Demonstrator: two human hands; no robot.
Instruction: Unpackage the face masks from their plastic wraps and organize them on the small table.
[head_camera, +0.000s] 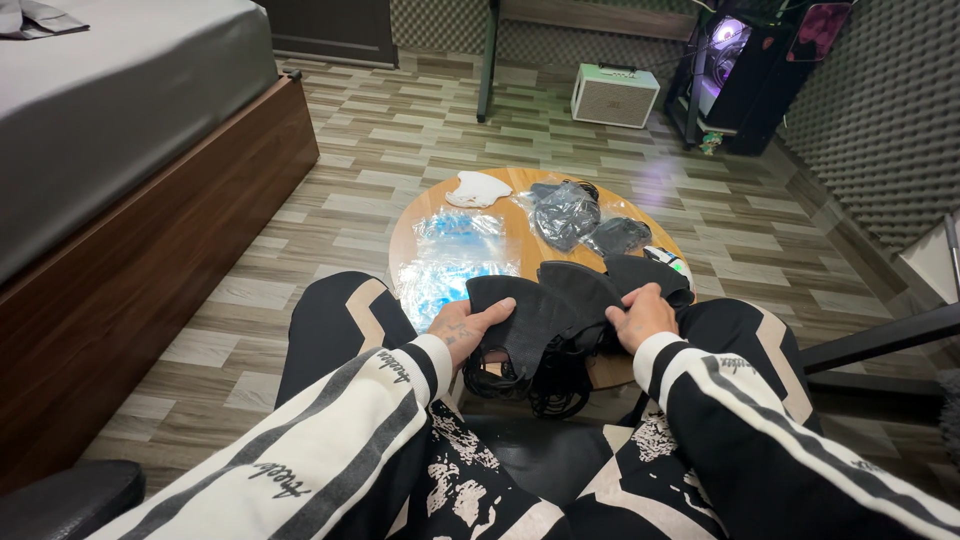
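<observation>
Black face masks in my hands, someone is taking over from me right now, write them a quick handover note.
Left hand: grips the left end of the fanned stack of black masks, thumb on top.
Right hand: holds the right end of the same stack; ear loops hang below, over the lap.
On the round wooden table: one white mask, two clear bags of black masks, clear plastic wrappers with blue print.
Done: a bunch of black masks is out of any bag and in hand.
Left: the masks in hand are not set down or sorted; the two bags look unopened, though that is hard to tell.
</observation>
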